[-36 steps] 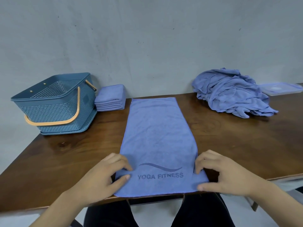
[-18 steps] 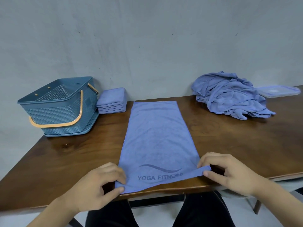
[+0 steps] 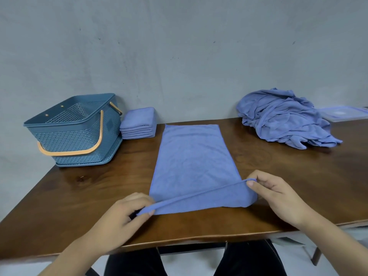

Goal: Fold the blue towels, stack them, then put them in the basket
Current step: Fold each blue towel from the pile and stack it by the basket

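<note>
Flat rectangular blue microfibre towel [image 3: 191, 160] lay centred on the brown wooden table [image 3: 79, 196], long axis running away from the person toward the wall. Left hand [image 3: 123, 216] pinched the near-left corner and right hand [image 3: 278, 196] the near-right corner. The near hem was raised off the wood, higher on the right. The far hem lay straight ahead of both grips, about equally far from each. Judged next move: carry near hem onto far hem. Stack of folded blue towels [image 3: 139, 122] sat just beside the blue perforated plastic basket [image 3: 79, 140], far left.

A plain room: bare grey wall [image 3: 179, 56] behind a wooden table [image 3: 298, 186]
</note>
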